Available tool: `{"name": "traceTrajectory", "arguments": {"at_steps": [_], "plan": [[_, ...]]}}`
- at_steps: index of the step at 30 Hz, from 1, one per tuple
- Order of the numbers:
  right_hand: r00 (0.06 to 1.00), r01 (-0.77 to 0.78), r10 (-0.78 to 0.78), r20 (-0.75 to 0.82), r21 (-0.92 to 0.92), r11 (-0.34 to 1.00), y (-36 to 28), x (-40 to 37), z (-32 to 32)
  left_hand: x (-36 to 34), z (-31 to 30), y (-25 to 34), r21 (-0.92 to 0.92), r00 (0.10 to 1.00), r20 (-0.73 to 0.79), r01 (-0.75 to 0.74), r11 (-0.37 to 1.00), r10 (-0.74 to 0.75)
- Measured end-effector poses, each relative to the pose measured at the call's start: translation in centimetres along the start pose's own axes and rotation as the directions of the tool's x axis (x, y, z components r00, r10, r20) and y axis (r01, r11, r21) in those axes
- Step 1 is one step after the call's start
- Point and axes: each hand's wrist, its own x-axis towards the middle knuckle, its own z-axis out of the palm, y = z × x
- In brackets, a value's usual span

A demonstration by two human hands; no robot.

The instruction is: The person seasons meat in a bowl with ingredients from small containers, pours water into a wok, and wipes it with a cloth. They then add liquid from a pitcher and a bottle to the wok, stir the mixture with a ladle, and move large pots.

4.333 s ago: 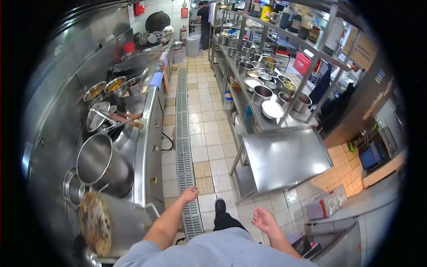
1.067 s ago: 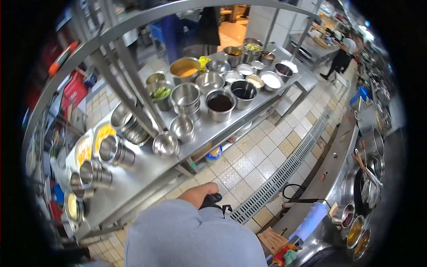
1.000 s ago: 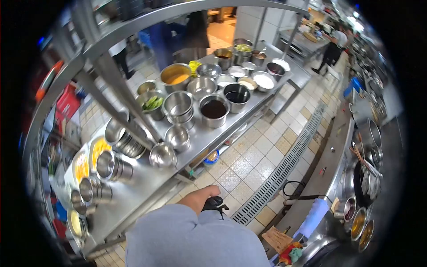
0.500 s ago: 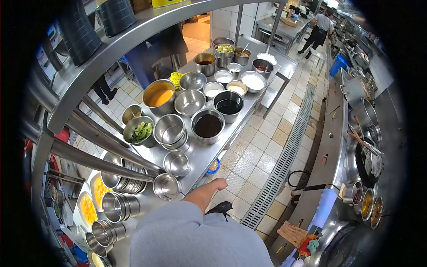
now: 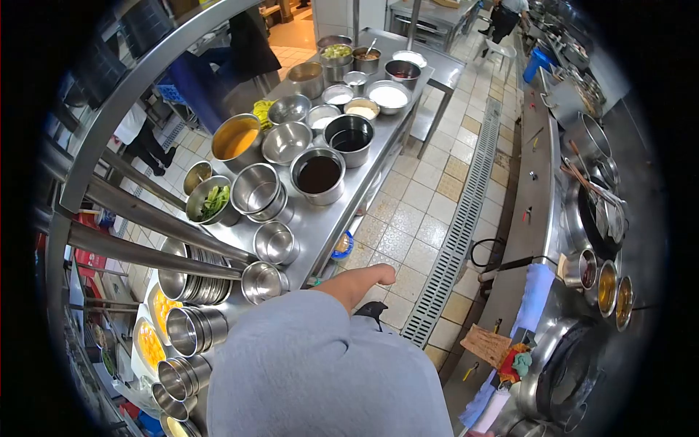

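Note:
My left hand (image 5: pixel 384 274) reaches out past the front of my grey shirt (image 5: pixel 313 364), over the tiled floor, and it touches none of the bowls. Its fingers point away from me and are hidden, so I cannot tell whether it holds anything. Nearest on the steel counter are small empty steel pots (image 5: pixel 275 242) and a pot of dark brown sauce (image 5: pixel 318 175). Beside that stands a pot of black liquid (image 5: pixel 349 140). Below the counter edge, close to my forearm, is a blue-rimmed container (image 5: pixel 342 245). My right hand is out of view.
Stacked steel pots (image 5: pixel 195 331) and trays of yellow food (image 5: pixel 151 344) stand at left under steel rails. At right, a cooking line holds a wok (image 5: pixel 571 375) and a folded blue cloth (image 5: pixel 535 291). A floor drain (image 5: pixel 459 226) runs between. A co-worker (image 5: pixel 504 18) stands far back.
My view has shifted, and the counter sits farther left and higher in it. My left arm extends farther right and forward. A person in white shows more at the left.

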Motion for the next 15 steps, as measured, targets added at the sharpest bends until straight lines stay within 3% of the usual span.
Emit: {"name": "traceTrajectory", "arguments": {"at_steps": [3,4,5,6,7,8,9,10,13,15], "plan": [[0.936,-0.351,0.332,0.117,0.246,0.903,10.9,-3.3,0.8,0.6,-2.2,5.4,-0.024,0.995,-0.049,-0.093,0.995,0.092],[0.829,-0.523,0.364,0.424,0.359,0.773,15.1,-3.0,-0.7,0.4,-3.7,8.5,-0.038,0.986,-0.064,-0.155,0.987,0.152],[0.821,-0.481,0.565,-0.085,0.431,0.764,13.1,-6.0,4.5,4.0,-2.9,9.9,0.069,0.987,0.019,-0.162,0.984,0.161],[0.885,-0.417,0.466,-0.007,0.437,0.797,12.5,-7.9,6.0,4.7,-2.7,11.8,0.042,0.909,-0.157,-0.385,0.922,0.386],[0.903,-0.393,0.430,0.003,0.408,0.824,12.6,-8.3,5.6,6.2,-2.6,14.5,-0.068,0.892,-0.096,-0.448,0.891,0.441],[0.864,-0.463,0.503,-0.024,0.353,0.813,8.4,-9.2,8.4,4.3,-4.6,19.9,-0.132,0.917,-0.100,-0.396,0.909,0.385],[0.885,-0.436,0.463,0.044,0.426,0.793,6.7,-9.3,7.8,3.5,-5.5,24.7,-0.079,0.921,-0.090,-0.386,0.919,0.379],[0.902,-0.424,0.408,0.142,0.472,0.773,5.5,-9.2,6.7,2.9,-6.2,29.7,0.017,0.871,-0.129,-0.476,0.880,0.473],[0.925,-0.301,0.377,-0.054,0.501,0.811,5.3,-8.8,2.3,2.5,-5.5,41.9,0.039,0.794,-0.131,-0.595,0.803,0.594],[0.900,-0.277,0.394,-0.188,0.454,0.847,6.7,-8.0,-1.4,2.7,-3.9,48.8,0.075,0.633,-0.107,-0.764,0.641,0.767]]}}
